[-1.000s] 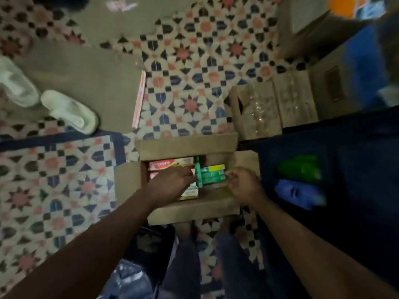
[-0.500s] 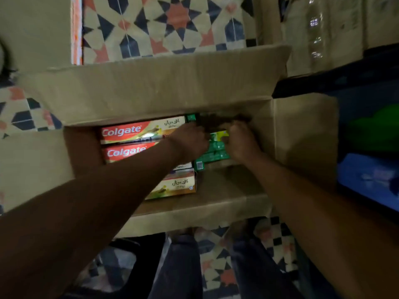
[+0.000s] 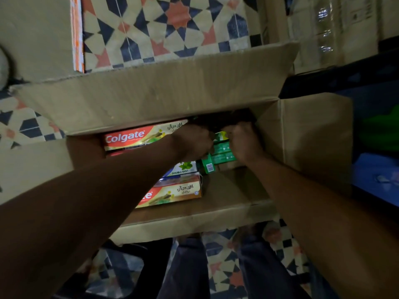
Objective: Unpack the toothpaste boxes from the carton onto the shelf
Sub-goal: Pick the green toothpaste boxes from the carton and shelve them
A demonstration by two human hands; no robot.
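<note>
Open carton [image 3: 164,98] on star-patterned tile floor [image 3: 172,29].
Left hand [image 3: 193,142] and right hand [image 3: 246,144]: fingers clamped on green toothpaste boxes [image 3: 223,151], one o'clock corner.

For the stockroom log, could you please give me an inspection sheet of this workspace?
Surface: patterned tile floor.
Job's things: open carton on the floor; red Colgate boxes lying inside; green toothpaste boxes stacked beside them.
Clutter: flattened cardboard on the floor.
Hands: left hand and right hand both grip the green toothpaste boxes.
Cables: nothing seen.
Surroundings: plastic-wrapped cartons beyond; right side too dim to tell.
</note>
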